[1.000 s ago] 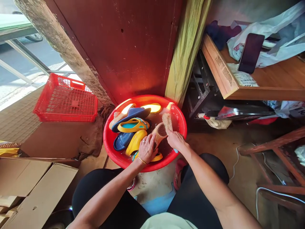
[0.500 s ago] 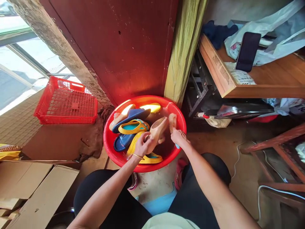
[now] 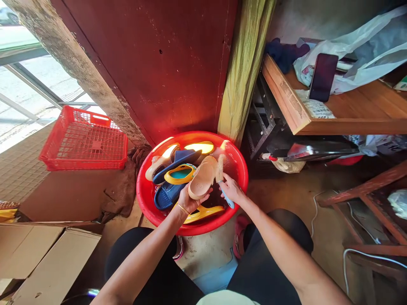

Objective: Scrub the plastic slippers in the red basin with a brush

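My left hand (image 3: 188, 201) is closed round the heel end of a beige clog (image 3: 203, 178), whose open top and inside face up. In my right hand (image 3: 231, 188) is a scrub brush (image 3: 220, 169) with pale bristles and a light blue handle, close beside the clog's right edge. Both hands are over a red basin (image 3: 142, 192) of dark water. Around the clog lie a blue slipper (image 3: 178, 165), a yellow clog with a teal inside (image 3: 179, 174), a dark blue ribbed slipper (image 3: 168, 195) and another yellow shoe (image 3: 206, 214).
A red plastic crate (image 3: 85, 140) stands at left beside a brown cloth (image 3: 122, 190). Cardboard boxes (image 3: 60, 262) lie at lower left. On the right, a wooden drawer top (image 3: 359, 106) bears a phone (image 3: 323, 77) and a plastic bag. A wooden stool (image 3: 375, 203) stands at right.
My left hand has turned the beige clog from sole up to open side up. My right hand has moved a little left with the brush, bringing its light blue handle into view.
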